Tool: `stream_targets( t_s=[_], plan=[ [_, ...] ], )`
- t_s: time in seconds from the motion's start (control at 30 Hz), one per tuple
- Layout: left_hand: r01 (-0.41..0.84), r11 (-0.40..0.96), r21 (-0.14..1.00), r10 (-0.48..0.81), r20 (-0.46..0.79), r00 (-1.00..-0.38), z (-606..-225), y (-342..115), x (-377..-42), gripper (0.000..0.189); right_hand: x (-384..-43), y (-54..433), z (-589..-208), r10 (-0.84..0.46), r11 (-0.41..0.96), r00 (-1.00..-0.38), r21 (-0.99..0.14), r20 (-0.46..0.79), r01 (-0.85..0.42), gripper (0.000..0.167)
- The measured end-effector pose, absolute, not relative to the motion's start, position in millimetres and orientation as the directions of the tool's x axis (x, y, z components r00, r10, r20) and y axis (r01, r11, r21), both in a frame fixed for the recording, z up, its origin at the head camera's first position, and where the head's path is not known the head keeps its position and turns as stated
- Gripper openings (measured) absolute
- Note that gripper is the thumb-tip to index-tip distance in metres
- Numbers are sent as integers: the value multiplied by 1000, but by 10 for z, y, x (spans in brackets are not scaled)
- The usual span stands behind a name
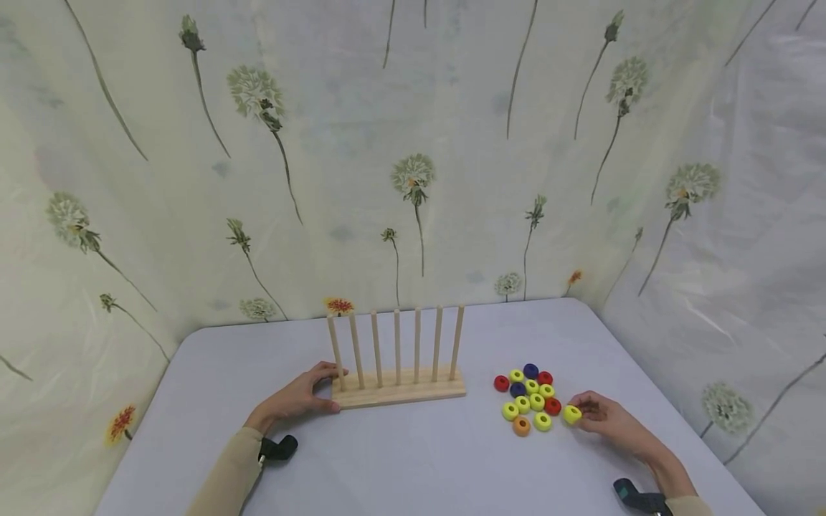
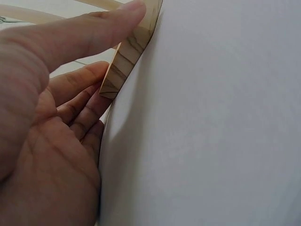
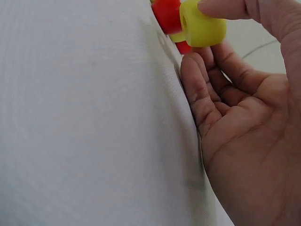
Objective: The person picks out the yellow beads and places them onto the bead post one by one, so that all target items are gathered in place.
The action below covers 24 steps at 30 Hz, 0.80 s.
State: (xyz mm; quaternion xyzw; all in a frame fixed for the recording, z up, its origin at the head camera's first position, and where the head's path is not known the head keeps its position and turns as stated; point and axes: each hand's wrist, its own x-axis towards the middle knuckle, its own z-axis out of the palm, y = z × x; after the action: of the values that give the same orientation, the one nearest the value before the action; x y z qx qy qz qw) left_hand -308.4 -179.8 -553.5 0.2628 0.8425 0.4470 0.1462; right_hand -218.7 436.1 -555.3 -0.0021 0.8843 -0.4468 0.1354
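Free passage runs between the peg rack (image 1: 406, 395) and beads (image 1: 538, 407).

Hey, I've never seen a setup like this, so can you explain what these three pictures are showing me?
Sure. There's no robot here, just one person's two bare hands. The wide picture comes from a camera worn on the head, looking forward and down. The two close-ups come from cameras worn on the wrists, one showing each hand's work.

On the white table stands a wooden rack with seven upright pegs. The left hand holds one end of its base. The right hand pinches a yellow bead with a hole in it. Beside that hand lies a cluster of loose beads: yellow, red, blue and one orange. Behind the table hangs flower-patterned sheeting.
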Motion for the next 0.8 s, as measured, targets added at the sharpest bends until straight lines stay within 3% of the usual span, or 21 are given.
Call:
stream_targets(
  t_s=[0.8],
  plan=[
    [317, 491, 812, 565, -20, -825, -5543, -1780, -3079, 69, -2145, 4375, -5537, -113, 561, -971, -820, -211, 113, 51]
  ],
)
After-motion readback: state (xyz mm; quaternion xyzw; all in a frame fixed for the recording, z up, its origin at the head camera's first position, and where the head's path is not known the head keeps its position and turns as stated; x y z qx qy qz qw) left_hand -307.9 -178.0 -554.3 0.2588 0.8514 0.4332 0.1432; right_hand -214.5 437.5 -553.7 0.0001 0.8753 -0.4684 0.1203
